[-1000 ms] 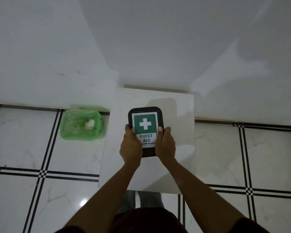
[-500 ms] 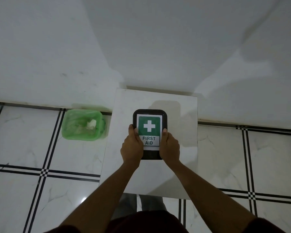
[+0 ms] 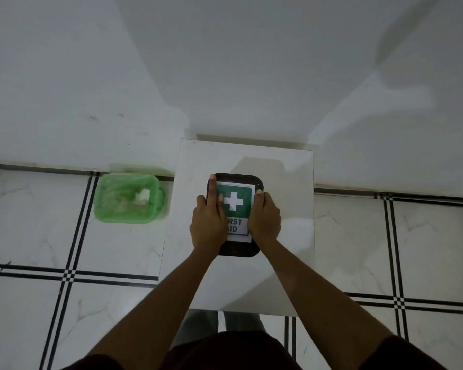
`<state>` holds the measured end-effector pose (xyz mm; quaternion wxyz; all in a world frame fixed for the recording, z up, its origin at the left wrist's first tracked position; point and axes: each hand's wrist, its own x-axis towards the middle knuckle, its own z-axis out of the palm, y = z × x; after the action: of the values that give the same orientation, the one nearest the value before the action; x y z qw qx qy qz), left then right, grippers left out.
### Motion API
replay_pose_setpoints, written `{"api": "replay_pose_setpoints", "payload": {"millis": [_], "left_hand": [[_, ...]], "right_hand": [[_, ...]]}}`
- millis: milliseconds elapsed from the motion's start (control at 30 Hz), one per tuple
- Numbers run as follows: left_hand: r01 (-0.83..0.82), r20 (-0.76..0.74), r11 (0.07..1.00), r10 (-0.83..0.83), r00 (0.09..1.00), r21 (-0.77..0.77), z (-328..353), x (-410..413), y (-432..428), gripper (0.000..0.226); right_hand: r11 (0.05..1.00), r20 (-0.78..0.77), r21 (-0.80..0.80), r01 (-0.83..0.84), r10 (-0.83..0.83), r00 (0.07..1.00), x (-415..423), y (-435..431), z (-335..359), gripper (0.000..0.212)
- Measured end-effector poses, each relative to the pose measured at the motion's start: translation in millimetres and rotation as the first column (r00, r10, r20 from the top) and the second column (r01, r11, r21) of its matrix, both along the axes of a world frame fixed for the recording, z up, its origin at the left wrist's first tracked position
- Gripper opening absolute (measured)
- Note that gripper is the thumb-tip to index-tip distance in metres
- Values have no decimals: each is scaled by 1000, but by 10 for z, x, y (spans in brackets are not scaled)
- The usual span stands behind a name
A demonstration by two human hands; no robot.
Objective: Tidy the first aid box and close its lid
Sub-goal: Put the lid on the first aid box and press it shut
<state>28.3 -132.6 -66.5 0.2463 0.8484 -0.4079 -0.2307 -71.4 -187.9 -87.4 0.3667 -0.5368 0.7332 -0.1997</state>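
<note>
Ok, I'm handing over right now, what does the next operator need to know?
Left hand holds the first aid box by its left edge, index finger straight along the lid.
Right hand grips its right edge.
Box sits on the white table, lid on, label up.
Done: lid looks closed; contents hidden.
Left: probably press the lid rim down, then let go.

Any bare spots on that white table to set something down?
Bare: the table strip between the right hand and its right edge, and the far band between the first aid box and the wall-side edge. The strip beside the left hand is narrower. Crowded: centre, and forearms cross the near part.
</note>
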Motion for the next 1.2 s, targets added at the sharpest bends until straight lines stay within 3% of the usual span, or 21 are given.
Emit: {"api": "replay_pose_setpoints", "payload": {"millis": [167,400,500,633,700,933,1033,1200], "left_hand": [[13,-110,1000,-14,994,-10,-64,69,-17,51],[8,-148,1000,-11,989,-15,-116,104,-36,49],[-3,-168,1000,-2,986,-31,-92,100,-22,49],[-1,-99,999,-3,995,-42,-57,67,-19,51],[5,-9,999,-6,1000,-46,-45,35,-7,52],[-13,11,999,14,1000,-47,-52,20,-27,52],[-31,-58,998,27,998,-61,-47,29,-35,50],[-44,-189,998,34,981,-48,-59,56,-41,50]], "right_hand": [[999,-44,-36,-33,31,999,6,-28,7,43],[998,77,13,-69,68,995,-50,-62,-86,51],[997,23,8,-76,76,997,-45,-56,-69,52],[968,-67,-200,-152,141,988,29,-134,52,28],[931,-108,-279,-234,211,971,69,-283,113,39],[963,59,-204,-174,189,980,96,-391,8,38],[995,155,-79,-62,74,985,85,-452,-2,41],[998,208,2,-62,60,976,80,-503,-65,38]]}}
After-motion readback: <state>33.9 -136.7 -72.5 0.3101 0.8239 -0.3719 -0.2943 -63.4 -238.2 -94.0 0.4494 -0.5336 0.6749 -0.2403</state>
